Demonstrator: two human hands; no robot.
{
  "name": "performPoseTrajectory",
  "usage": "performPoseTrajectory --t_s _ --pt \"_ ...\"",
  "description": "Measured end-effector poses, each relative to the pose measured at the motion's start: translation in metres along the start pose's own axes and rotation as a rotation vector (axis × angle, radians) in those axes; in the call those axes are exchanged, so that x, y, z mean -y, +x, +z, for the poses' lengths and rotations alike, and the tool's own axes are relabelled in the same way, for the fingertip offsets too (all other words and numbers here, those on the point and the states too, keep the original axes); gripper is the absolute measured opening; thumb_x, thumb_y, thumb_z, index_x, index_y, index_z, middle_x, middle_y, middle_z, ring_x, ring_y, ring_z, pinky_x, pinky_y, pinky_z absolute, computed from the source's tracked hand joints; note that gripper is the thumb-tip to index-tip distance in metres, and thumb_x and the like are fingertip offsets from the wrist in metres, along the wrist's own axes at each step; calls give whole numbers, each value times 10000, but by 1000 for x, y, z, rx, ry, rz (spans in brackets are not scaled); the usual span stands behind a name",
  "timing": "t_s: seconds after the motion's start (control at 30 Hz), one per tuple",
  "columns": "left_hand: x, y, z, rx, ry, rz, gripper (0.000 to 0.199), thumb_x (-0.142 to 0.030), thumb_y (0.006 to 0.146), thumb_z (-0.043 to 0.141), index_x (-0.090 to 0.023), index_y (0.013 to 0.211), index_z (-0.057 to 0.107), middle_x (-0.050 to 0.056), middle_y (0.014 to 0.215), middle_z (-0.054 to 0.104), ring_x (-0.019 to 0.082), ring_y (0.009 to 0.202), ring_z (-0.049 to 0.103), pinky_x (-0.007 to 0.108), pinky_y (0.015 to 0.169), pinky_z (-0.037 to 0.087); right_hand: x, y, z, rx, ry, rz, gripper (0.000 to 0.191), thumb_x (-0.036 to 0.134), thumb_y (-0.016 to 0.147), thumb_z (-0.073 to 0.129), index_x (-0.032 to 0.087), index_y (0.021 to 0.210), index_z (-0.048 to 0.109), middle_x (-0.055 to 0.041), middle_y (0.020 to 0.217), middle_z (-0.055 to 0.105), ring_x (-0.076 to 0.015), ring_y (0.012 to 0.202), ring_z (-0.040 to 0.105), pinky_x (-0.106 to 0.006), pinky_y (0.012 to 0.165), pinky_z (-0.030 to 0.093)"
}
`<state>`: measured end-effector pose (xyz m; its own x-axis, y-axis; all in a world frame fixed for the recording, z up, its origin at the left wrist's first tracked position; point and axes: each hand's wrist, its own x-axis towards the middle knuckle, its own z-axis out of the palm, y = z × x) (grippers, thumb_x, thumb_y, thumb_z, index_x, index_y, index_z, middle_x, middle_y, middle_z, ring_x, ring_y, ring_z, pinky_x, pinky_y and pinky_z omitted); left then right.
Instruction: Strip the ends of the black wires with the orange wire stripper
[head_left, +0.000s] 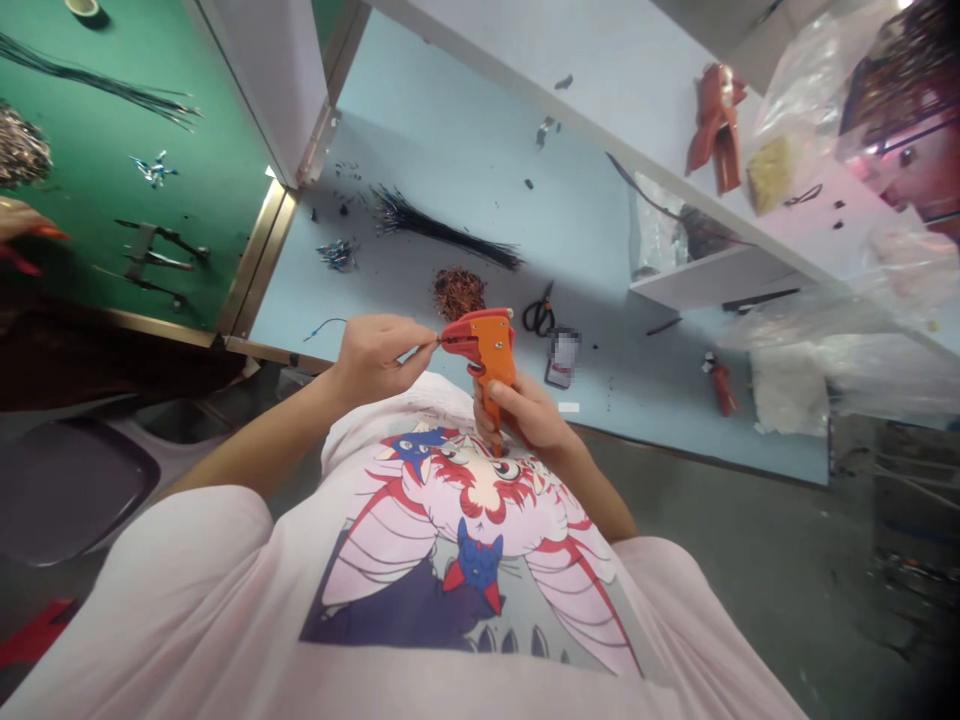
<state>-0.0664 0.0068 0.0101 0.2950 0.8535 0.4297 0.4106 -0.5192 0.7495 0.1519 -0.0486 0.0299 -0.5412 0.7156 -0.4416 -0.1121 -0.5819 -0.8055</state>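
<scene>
My right hand (529,408) is wrapped round the handle of an orange and red wire stripper (493,345), held upright in front of my shirt. Its red jaws point left, toward my left hand (379,355). Thumb and fingers there pinch a thin wire (324,326) right at the jaws; the wire's other end, with a blue tip, sticks out behind the hand. How far the wire reaches into the jaws is hidden. Just beyond the stripper lies a heap of copper-coloured scraps (459,292). A bundle of black wires (454,235) and a small pile of blue-tipped pieces (337,255) lie farther back.
Black-handled scissors (540,315) and a phone (559,368) lie right of the stripper. A red-handled tool (721,388) rests near plastic bags (791,385). Above, a white shelf (637,110) carries another red tool (720,130). Another person's hand (26,220) is over the green table (217,215) at left.
</scene>
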Motion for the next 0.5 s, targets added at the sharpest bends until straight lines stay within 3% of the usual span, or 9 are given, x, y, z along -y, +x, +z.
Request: performPoseTrajectory --t_s 0.2,0.27,0.37,0.5 --pt "7 3 -1 29 -7 18 88 -245 736 624 -198 689 681 6 576 629 93 530 514 209 562 383 4 3 -1 -43 22 -7 304 448 857 539 175 764 443 71 504 438 -51 341 357 -180 325 316" --pt "8 4 -1 6 8 30 109 -238 762 610 -183 706 686 9 603 649 80 519 507 196 554 384 7 4 -1 -35 -6 -11 308 459 842 557 165 807 475 39 566 498 -75 400 447 -199 371 384" --pt "8 4 0 -53 7 23 123 -236 787 604 -162 746 693 18 666 681 63 515 504 178 533 380 14 1 -2 -4 -34 -33 345 476 815 586 151 912 519 -44 758 584 -158 645 603 -274 534 502" --pt "7 1 1 -128 24 -19 117 -237 789 619 -158 796 704 14 678 685 53 511 502 168 521 380 15 1 -14 -7 -41 -28 406 515 800 577 161 985 506 -69 860 574 -202 761 615 -340 624 523"
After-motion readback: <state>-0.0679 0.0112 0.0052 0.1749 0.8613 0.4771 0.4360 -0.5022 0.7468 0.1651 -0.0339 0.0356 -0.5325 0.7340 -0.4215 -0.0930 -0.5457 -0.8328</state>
